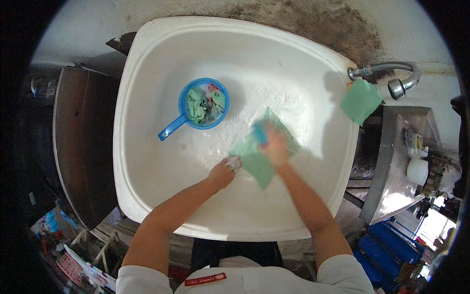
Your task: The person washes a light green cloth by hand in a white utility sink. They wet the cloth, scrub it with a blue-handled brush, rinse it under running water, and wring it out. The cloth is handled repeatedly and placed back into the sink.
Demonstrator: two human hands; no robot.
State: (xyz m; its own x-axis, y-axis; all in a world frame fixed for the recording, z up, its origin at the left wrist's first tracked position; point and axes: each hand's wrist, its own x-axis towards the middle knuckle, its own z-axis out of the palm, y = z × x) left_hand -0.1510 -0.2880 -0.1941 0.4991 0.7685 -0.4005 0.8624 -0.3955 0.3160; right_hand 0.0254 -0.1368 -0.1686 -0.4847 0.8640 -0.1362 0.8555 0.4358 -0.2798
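Observation:
A light green cloth (260, 174) lies spread out on the wet floor of a large white basin (165, 176). My right hand (275, 147) is blurred over the cloth and grips a blue scrubbing brush or sponge (260, 132), too smeared to tell which. At the cloth's left corner is my left hand (226, 169), with white suds on its fingers; it pinches that corner. Up and to the left of both hands stands a blue plastic dipper (172, 126) holding crumpled green cloths (196, 104) and a bit of red or pink fabric in soapy water.
Another green cloth (361, 101) hangs over the basin's right rim, below a metal faucet (398, 84). A stained wall (323, 25) rises behind. Right of the basin is a metal counter (389, 161) with a white container (417, 172); a dark panel (86, 147) stands left.

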